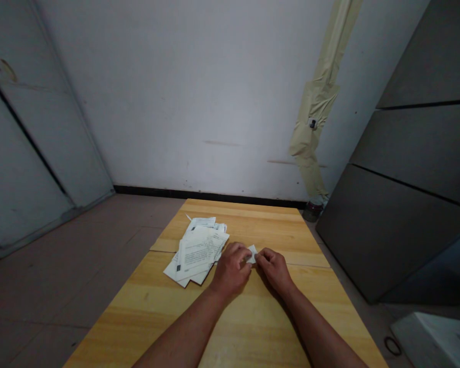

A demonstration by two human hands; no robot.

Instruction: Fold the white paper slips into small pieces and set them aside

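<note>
A small piece of white paper (252,252) is between my two hands, just above or on the wooden table (268,327). My left hand (233,270) grips its left side with thumb and fingers. On the other side, my right hand (273,266) pinches the right edge between thumb and curled forefinger. Whether the paper is folded is too small to tell. Left of my left hand lies a loose, overlapping pile of printed paper sheets (199,250), some turned at angles.
A white wall (199,102) rises behind the table, with a taped-over pipe (310,138) running down it. Grey cabinets (414,174) stand at the right, a pale door (30,128) at the left. A jar (313,210) and a white box (437,337) are on the floor.
</note>
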